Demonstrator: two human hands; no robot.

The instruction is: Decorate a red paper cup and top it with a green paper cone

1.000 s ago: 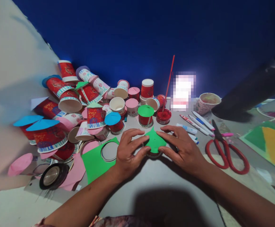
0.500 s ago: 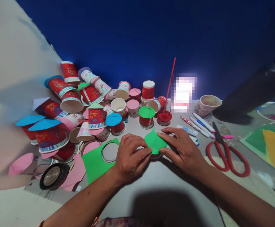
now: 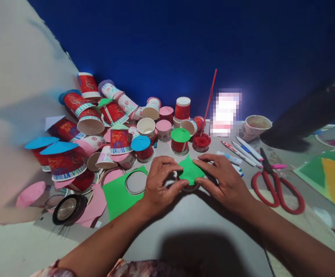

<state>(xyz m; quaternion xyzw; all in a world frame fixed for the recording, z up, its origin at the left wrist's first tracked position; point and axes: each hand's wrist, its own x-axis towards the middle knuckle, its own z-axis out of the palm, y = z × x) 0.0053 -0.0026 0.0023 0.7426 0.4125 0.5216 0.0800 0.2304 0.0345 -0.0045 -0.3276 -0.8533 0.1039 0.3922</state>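
Observation:
Between my hands, a small green paper piece (image 3: 191, 172) with a pointed tip at its far edge rests on top of a cup, whose rim barely shows beneath it. My left hand (image 3: 163, 182) has its curled fingers and thumb on the paper's left and near edges. On the other side, my right hand (image 3: 223, 182) presses its thumb and forefinger against the right edge. To the left lies a green sheet (image 3: 114, 200) with a round hole cut in it. Just beyond the paper stands a red cup with a green paper top (image 3: 180, 135).
Decorated paper cups (image 3: 68, 161) are heaped at the left, near a black-rimmed round object (image 3: 66, 211). Behind are a red pot (image 3: 201, 142) with a stick and a blurred bright screen (image 3: 226, 111). Markers (image 3: 245, 152), red-handled scissors (image 3: 275, 188) and a patterned cup (image 3: 255, 127) lie right.
My left fingers have spread a little from the thumb at the paper's edge. The view has shifted slightly, so things at the left appear further right.

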